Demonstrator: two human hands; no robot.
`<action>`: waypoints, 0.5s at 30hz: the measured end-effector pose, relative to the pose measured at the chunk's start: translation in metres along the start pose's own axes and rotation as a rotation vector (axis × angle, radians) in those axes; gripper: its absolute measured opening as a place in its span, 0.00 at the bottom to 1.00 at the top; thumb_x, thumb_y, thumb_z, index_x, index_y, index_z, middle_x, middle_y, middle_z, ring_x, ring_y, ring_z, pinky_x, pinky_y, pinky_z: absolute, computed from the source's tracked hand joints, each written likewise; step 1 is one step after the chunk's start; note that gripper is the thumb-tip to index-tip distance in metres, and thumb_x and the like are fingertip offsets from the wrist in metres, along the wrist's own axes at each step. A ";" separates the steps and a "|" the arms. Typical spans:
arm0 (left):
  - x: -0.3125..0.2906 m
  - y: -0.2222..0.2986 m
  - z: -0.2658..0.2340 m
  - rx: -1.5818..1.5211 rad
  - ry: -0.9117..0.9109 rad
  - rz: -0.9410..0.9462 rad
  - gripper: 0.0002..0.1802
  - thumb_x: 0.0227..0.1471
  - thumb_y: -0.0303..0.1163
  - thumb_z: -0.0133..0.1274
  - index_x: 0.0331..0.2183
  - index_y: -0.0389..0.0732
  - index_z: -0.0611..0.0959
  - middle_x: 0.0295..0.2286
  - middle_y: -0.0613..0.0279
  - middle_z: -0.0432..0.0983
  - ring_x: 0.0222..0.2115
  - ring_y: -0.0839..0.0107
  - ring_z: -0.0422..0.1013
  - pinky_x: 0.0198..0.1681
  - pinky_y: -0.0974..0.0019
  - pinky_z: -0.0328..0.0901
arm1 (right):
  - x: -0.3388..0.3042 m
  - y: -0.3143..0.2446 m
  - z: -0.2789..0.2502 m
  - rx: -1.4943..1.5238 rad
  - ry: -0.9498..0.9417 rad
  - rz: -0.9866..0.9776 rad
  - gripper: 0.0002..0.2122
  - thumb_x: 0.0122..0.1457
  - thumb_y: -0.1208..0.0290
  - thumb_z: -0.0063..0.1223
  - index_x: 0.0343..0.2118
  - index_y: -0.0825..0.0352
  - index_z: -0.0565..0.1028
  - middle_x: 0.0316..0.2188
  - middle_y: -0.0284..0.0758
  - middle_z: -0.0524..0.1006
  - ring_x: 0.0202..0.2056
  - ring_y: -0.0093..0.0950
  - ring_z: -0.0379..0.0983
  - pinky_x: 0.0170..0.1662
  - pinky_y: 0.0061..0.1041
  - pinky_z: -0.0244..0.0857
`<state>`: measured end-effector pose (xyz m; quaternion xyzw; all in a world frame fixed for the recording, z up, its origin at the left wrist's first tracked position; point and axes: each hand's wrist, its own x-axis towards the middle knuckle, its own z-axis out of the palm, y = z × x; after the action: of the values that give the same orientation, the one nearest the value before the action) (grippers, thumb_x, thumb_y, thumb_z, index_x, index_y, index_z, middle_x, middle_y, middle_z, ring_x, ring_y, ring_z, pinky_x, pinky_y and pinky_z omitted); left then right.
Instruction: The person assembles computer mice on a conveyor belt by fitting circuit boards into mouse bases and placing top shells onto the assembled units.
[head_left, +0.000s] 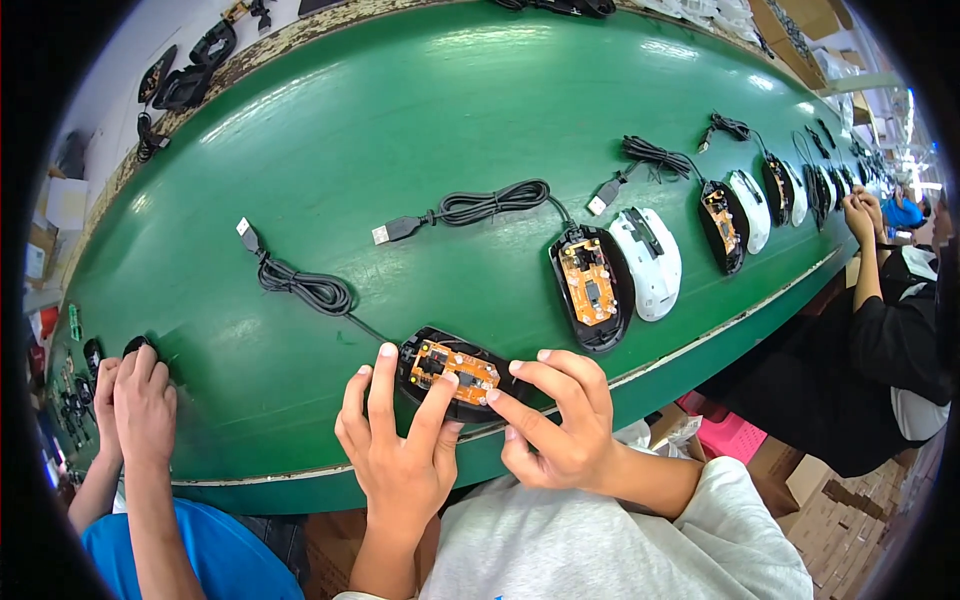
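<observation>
At the near edge of the green table, between the person's two hands, lies an opened mouse. Its shell is black and set aslant, the cable end to the left. An orange board fills the middle, dotted with dark and pale parts. From that left end a black cable runs to a tied coil and a metal-tipped plug.

The left hand has its fingers spread: one tip at the shell's left end, the forefinger on the board, the thumb by the near rim. The right hand is half curled, its forefinger on the board's right part, another tip at the shell's right end. Whether either hand grips or merely rests, I cannot tell.

Counted from the left: one co-worker's two hands; four opened mice, namely the handled one, a second, a third and a fourth, each with one coiled cable and one plug; three white covers, one just beside each of the last three mice; another co-worker's two hands. The mice beyond are too small to count.
</observation>
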<state>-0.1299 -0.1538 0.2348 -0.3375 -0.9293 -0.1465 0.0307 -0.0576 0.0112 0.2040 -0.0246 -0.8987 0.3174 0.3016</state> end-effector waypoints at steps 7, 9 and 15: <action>0.001 -0.003 0.002 0.000 0.016 0.006 0.26 0.46 0.37 0.61 0.51 0.59 0.81 0.63 0.52 0.61 0.56 0.49 0.61 0.55 0.49 0.58 | 0.011 0.000 0.001 -0.053 -0.033 -0.009 0.21 0.36 0.71 0.59 0.40 0.61 0.82 0.48 0.40 0.75 0.45 0.41 0.69 0.50 0.36 0.68; 0.001 -0.003 0.003 -0.003 0.018 0.005 0.26 0.46 0.37 0.61 0.51 0.59 0.81 0.63 0.52 0.61 0.56 0.49 0.61 0.55 0.49 0.58 | 0.013 0.002 0.001 -0.074 -0.042 -0.017 0.22 0.36 0.71 0.59 0.40 0.61 0.82 0.48 0.40 0.74 0.45 0.41 0.69 0.50 0.36 0.68; 0.002 -0.002 0.005 -0.040 0.063 0.005 0.27 0.45 0.35 0.62 0.51 0.57 0.81 0.62 0.52 0.62 0.56 0.50 0.62 0.55 0.50 0.58 | 0.012 0.010 -0.003 -0.070 -0.053 -0.068 0.20 0.39 0.72 0.61 0.40 0.61 0.82 0.47 0.39 0.74 0.44 0.39 0.68 0.49 0.35 0.67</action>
<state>-0.1330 -0.1525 0.2302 -0.3356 -0.9239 -0.1757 0.0536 -0.0676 0.0233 0.2063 0.0038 -0.9172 0.2760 0.2873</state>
